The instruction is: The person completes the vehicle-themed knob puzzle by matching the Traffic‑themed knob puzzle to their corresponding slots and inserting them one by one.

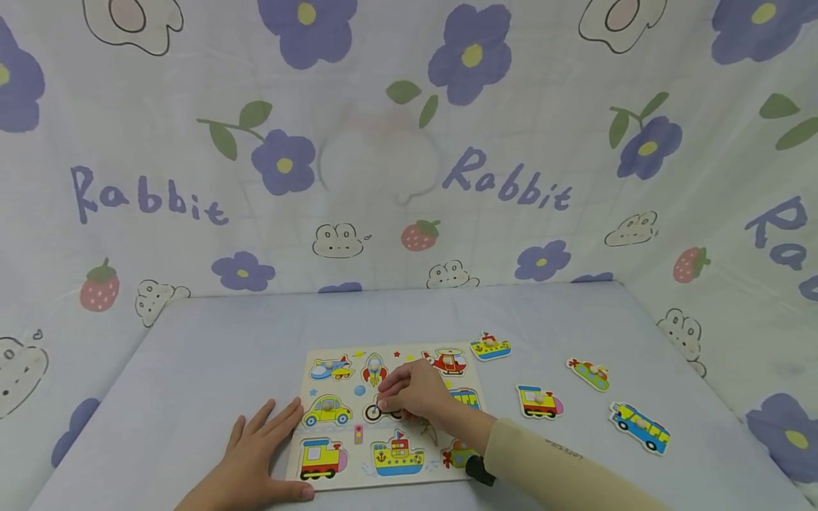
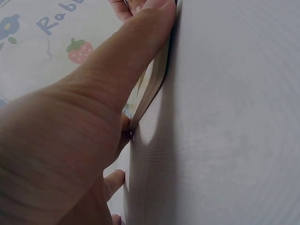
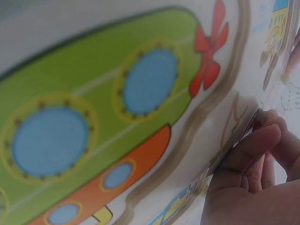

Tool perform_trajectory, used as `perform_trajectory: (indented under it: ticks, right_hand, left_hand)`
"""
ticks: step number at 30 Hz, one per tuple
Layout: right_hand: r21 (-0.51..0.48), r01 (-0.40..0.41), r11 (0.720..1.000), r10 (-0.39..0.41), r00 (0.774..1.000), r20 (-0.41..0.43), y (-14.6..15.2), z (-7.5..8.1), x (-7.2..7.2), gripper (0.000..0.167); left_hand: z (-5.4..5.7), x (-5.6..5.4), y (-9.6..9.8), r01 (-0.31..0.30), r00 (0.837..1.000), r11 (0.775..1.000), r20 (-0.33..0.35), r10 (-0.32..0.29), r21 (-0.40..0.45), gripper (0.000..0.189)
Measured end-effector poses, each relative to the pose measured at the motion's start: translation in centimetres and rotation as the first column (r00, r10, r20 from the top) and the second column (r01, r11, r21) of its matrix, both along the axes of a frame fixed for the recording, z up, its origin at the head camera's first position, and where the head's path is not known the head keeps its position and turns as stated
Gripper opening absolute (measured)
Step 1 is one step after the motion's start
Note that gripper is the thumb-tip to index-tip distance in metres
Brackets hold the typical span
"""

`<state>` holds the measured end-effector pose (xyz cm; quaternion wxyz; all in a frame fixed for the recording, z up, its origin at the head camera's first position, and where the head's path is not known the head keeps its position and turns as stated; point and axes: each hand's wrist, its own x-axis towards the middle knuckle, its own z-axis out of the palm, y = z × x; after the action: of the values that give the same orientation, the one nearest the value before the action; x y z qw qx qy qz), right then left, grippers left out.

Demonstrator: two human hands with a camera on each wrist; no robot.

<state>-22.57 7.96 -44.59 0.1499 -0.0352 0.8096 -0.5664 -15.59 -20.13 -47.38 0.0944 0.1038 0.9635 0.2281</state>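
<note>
A wooden peg puzzle board [image 1: 348, 484] printed with vehicles lies on the table. My right hand [image 1: 418, 390] reaches over its middle, thumb and fingertips pinching at the motorcycle piece [image 1: 373, 409], whose knob and most of whose body they hide. In the right wrist view the curled fingers [image 3: 251, 143] are close against the board. My left hand [image 1: 252, 454] rests at the board's left edge with fingers spread and straight, the thumb along the lower left corner. Knobbed plane [image 1: 332, 367], rocket [image 1: 374, 370], car [image 1: 328, 410] and helicopter [image 1: 449, 362] pieces sit on the board.
Right of the board lie loose pieces: a boat [image 1: 491, 347], a submarine [image 1: 589, 374], a train [image 1: 539, 402] and a bus [image 1: 640, 427]. The pale table [image 1: 211, 341] meets a flowered cloth backdrop [image 1: 383, 163]. My right forearm [image 1: 556, 461] crosses the board's lower right corner.
</note>
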Motion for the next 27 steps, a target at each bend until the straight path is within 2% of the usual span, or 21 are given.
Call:
perform_trajectory:
  ticks: [7, 17, 27]
  right_hand:
    - [0.008, -0.006, 1.0, 0.006, 1.0, 0.004, 0.02, -0.04, -0.06, 0.016]
    - [0.007, -0.036, 0.999, 0.036, 0.999, -0.012, 0.18, -0.23, -0.48, 0.016]
    - [-0.008, -0.033, 0.999, 0.033, 0.999, -0.001, 0.15, -0.23, -0.5, 0.016]
  left_hand:
    - [-0.13, -0.06, -0.03, -0.008, 1.0, 1.0, 0.02, 0.008, 0.013, 0.128]
    - [0.1, 0.06, 0.04, -0.001, 1.0, 1.0, 0.01, 0.001, 0.009, 0.127]
    - [0.23, 0.22, 0.06, -0.004, 1.0, 1.0, 0.008, 0.004, -0.001, 0.127]
